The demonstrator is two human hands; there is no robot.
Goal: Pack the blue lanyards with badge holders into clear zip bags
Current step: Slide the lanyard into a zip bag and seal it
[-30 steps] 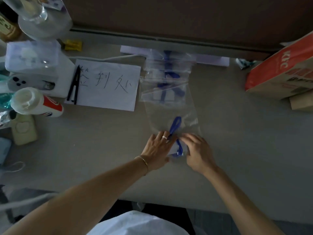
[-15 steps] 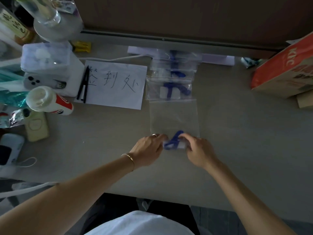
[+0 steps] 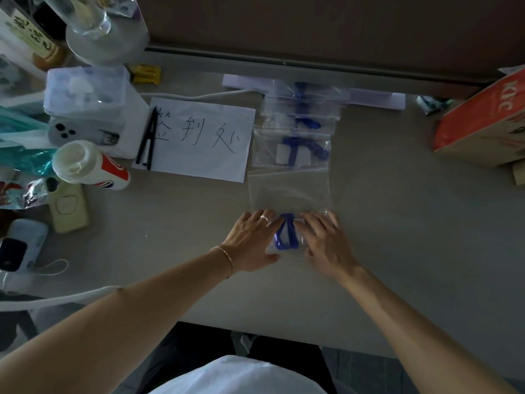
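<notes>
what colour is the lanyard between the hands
Blue: the lanyard lies bunched between the hands by the near end of a clear zip bag, seen in the head view.

Single head-worn view, looking steeply down over the counter (image 3: 397, 223), close in, wide-angle, wall edge up top

White paper sheet (image 3: 199, 143) with handwriting, upper centre — two black pens (image 3: 147, 140) on its left edge; red carton (image 3: 483, 118) far right; cup (image 3: 88, 164) on its side, left.
</notes>
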